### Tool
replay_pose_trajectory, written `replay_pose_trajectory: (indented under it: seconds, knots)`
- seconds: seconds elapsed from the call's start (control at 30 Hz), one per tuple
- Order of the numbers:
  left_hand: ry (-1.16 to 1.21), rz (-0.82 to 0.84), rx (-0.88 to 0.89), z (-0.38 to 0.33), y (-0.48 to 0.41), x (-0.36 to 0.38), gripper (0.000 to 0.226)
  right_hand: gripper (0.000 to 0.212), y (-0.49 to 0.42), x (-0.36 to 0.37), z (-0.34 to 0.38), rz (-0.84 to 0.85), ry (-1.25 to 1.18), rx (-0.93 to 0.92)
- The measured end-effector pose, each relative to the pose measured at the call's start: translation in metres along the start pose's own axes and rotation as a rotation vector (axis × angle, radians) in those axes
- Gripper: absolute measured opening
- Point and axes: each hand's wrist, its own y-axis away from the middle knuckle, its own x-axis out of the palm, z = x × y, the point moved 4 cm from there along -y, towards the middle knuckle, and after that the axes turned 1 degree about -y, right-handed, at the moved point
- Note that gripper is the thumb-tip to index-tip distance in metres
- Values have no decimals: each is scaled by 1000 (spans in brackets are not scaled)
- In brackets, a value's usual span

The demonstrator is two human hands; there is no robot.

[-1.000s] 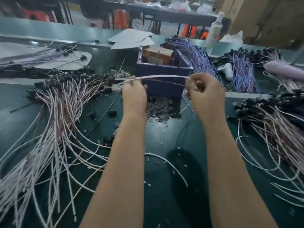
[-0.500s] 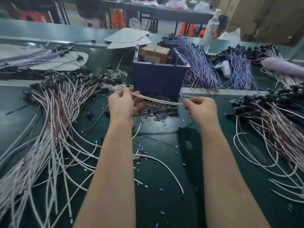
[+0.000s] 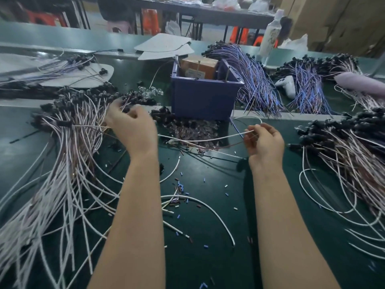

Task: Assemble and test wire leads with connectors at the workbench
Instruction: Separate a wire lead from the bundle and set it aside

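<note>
Fingers (image 3: 249, 140) of the right hand (image 3: 265, 142) pinch one end of a thin white-and-brown wire lead (image 3: 218, 139), its long axis running toward 9 o'clock over the green desk (image 3: 198, 263), where the left hand (image 3: 133, 128) curls, blurred, grasp unclear, at the pile of white black-capped leads (image 3: 73, 126).

Two hands (image 3: 133, 127) (image 3: 265, 142), one blue bin (image 3: 204, 101), one brown box (image 3: 199, 66), one bottle (image 3: 270, 36) — wire leads (image 3: 68, 163) beyond counting

Green workbench (image 3: 208, 268) under wire-lead heaps (image 3: 68, 155), blue bin (image 3: 204, 99), loose sleeve bits (image 3: 180, 187).
</note>
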Motion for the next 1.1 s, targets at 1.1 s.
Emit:
replay_pose_trajectory:
  seconds: [1.1]
  knots:
    - [22,793,76,16,54,74,19,3,30,28,7,561,1040,-274]
